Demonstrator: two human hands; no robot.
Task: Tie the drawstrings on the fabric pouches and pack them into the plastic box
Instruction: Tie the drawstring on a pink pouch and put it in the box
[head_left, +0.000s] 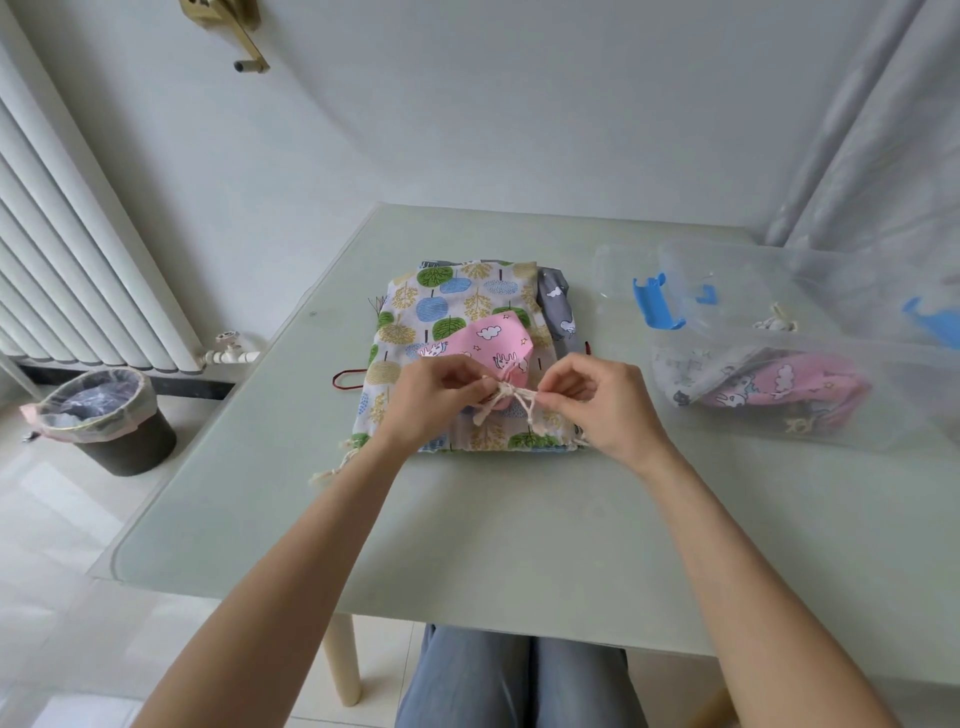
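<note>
My left hand (435, 393) & right hand (597, 397) each pinch an end of the cream drawstring (511, 397) at the neck of the pink pouch (496, 338), which lies on the tree-print pouch (457, 306), mid bench (467, 519). Plastic box (831, 332) to the right w/ pouches inside.

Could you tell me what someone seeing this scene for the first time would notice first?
Most striking is the pair of hands at the centre, the left hand and right hand each pinching the cream drawstring of a small pink pouch. It lies on a tree-patterned pouch on the table. To the right, a clear plastic box already holds pouches.
</note>
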